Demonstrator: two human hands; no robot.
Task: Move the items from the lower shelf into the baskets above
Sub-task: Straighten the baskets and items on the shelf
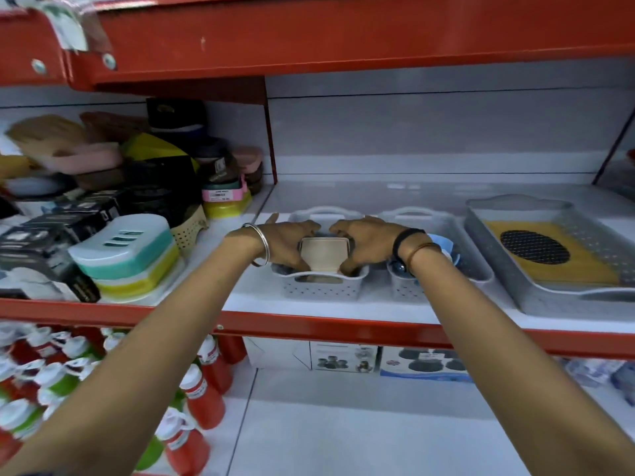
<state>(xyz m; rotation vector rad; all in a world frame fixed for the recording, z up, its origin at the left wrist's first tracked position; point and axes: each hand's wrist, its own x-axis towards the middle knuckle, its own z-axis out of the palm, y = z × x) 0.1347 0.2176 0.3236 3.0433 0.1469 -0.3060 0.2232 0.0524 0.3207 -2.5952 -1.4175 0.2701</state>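
your left hand (pixel 285 243) and right hand (pixel 364 240) both clasp the small beige square plastic container (pixel 324 254), half inside the white perforated plastic basket (pixel 321 286). probably light, rigid, smooth; hold its side walls under the rim.

Both forearms bare, no sleeves in view. Left hand (pixel 285 243): thin silver metal bangle (pixel 263 243) loose round the wrist. Right hand (pixel 366 243): black band (pixel 405 237) on the wrist, with a thin brownish thread bracelet (pixel 422 250) just behind it. No rings discernible.
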